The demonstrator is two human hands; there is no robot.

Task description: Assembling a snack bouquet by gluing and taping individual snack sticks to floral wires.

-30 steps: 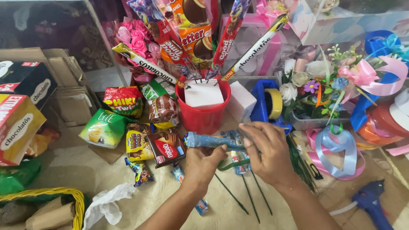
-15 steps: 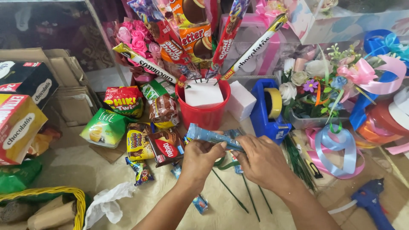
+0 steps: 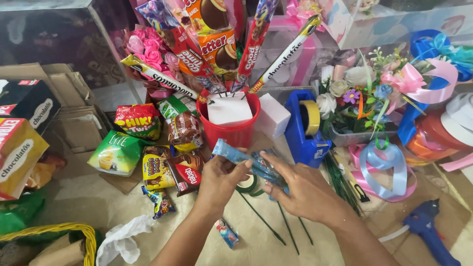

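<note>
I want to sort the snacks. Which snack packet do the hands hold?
The long light-blue packet, gripped by both the left hand and right hand; the other packets lie untouched.

A red bucket [image 3: 231, 130] holds a white foam block [image 3: 229, 109] stuck with snack sticks; a blue tape dispenser [image 3: 305, 129] stands just beside it; snack packets [image 3: 148, 152] lie leftward; a blue glue gun [image 3: 428, 229] rests right; ribbons [image 3: 382, 170] curl nearby.

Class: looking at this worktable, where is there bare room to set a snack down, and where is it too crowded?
Free: the tan surface between green snack bag, yellow basket and white tissue. Crowded: around the red bucket, blue tape dispenser and ribbons.
</note>
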